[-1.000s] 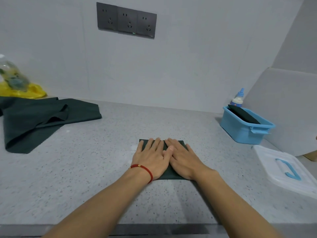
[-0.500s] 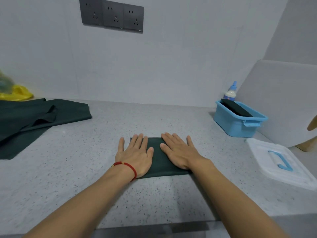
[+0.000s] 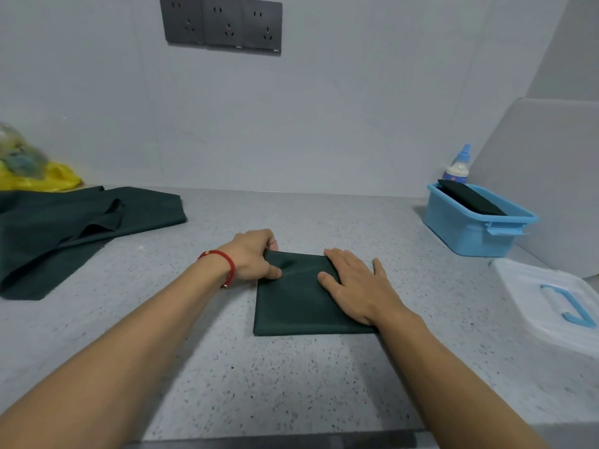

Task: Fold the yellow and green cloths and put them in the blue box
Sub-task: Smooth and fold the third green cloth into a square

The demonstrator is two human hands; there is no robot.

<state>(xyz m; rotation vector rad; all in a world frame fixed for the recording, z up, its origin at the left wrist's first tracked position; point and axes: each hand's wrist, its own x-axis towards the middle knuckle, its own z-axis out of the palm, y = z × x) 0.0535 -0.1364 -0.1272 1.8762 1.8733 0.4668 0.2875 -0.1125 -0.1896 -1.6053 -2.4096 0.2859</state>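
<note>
Head view: blurred yellow cloth (image 3: 48,181) cropped.

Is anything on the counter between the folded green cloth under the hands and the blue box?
Nothing visible: bare counter lies between the folded green cloth and the blue box. The box is open, a dark folded cloth already inside; its lid lies nearer, off that path.
</note>
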